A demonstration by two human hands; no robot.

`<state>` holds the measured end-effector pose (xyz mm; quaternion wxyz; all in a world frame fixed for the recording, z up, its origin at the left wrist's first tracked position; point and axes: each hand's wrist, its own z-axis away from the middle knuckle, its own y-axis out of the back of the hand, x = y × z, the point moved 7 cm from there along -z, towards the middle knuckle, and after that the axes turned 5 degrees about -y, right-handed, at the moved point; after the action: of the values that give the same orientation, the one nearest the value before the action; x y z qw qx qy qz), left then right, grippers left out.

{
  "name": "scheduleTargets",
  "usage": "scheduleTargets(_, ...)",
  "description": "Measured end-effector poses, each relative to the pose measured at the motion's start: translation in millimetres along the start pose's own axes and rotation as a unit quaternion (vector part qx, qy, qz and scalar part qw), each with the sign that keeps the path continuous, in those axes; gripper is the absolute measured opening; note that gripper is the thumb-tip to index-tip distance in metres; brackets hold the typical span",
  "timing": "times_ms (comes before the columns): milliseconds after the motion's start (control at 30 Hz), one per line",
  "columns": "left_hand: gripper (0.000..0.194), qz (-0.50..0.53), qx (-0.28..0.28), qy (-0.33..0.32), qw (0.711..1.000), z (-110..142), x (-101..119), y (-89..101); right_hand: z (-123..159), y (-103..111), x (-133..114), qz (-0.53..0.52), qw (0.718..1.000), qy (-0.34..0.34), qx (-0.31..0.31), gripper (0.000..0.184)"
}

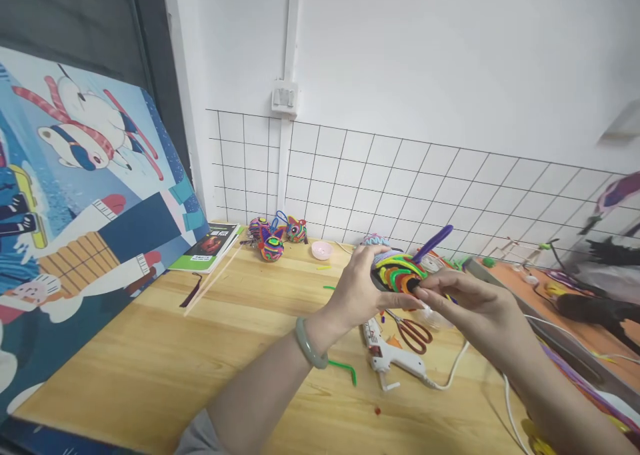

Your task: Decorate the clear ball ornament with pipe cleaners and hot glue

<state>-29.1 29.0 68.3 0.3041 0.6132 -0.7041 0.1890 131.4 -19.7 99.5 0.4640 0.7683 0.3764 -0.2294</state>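
Note:
A multicoloured pipe-cleaner figure [395, 271], with bands of green, yellow, red and orange, is held up above the table. A purple pipe cleaner [434, 243] sticks up from it. My left hand [357, 285] is wrapped round the figure's left side, thumb along its underside. At its right side, my right hand [460, 295] pinches a small dark part with thumb and forefinger; the fingertips partly hide it. Below the hands lie a white hot glue gun [395, 358] and scissors [415, 335] with reddish-brown handles.
Several similar figures [271, 245], a pink bowl [321, 249] and books [207, 247] stand at the back. A green pipe cleaner [345, 366] lies near my left wrist. A white cord [457, 368] trails right. A large bear picture board [100, 228] leans at left; wire grid [345, 168] lines the wall.

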Motion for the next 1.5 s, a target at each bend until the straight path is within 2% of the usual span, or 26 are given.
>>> scheduleTargets(300, 0.076, 0.020, 0.020, 0.042, 0.999, -2, -8, 5.3, -8, -14, 7, -0.030, 0.999, 0.009, -0.005, 0.021)
scheduleTargets(433, 0.076, 0.044, 0.046, 0.074, 0.995, -8, -17, 19.4, -23, -27, 13, -0.128, 0.991, -0.021, -0.023, 0.021)
scheduleTargets(500, 0.072, 0.073, 0.076, 0.092, 0.990, -13, -23, 37.9, -40, -40, 21, -0.193, 0.979, -0.039, -0.041, 0.025)
scheduleTargets(567, 0.069, 0.115, 0.138, 0.102, 0.979, -18, -30, 67.6, -64, -58, 32, -0.215, 0.974, -0.038, -0.061, 0.030)
scheduleTargets(633, 0.066, 0.146, 0.234, 0.089, 0.957, -19, -33, 106.5, -92, -83, 48, -0.190, 0.977, -0.051, -0.081, 0.030)
scheduleTargets(733, 0.057, 0.141, 0.381, 0.084, 0.910, -11, -36, 159.6, -133, -132, 81, -0.118, 0.977, -0.089, -0.153, 0.025)
scheduleTargets(833, 0.055, 0.124, 0.474, 0.049, 0.870, -2, -30, 187.2, -164, -180, 117, -0.030, 0.966, -0.134, -0.218, 0.029)
scheduleTargets(933, 0.057, 0.141, 0.480, 0.015, 0.866, -7, -25, 187.7, -185, -213, 143, 0.048, 0.955, -0.159, -0.245, 0.032)
scheduleTargets(1067, 0.059, 0.153, 0.490, 0.024, 0.858, -11, -29, 179.7, -204, -239, 163, 0.121, 0.942, -0.156, -0.271, 0.031)
scheduleTargets(1200, 0.056, 0.162, 0.496, 0.049, 0.852, -11, -36, 176.3, -213, -255, 176, 0.155, 0.932, -0.144, -0.295, 0.029)
scheduleTargets(1333, 0.059, 0.149, 0.512, 0.057, 0.844, -11, -37, 174.4, -211, -268, 191, 0.161, 0.922, -0.166, -0.311, 0.031)
scheduleTargets(1500, 0.057, 0.138, 0.497, 0.075, 0.853, -14, -40, 167.3, -202, -277, 199, 0.151, 0.910, -0.190, -0.336, 0.031)
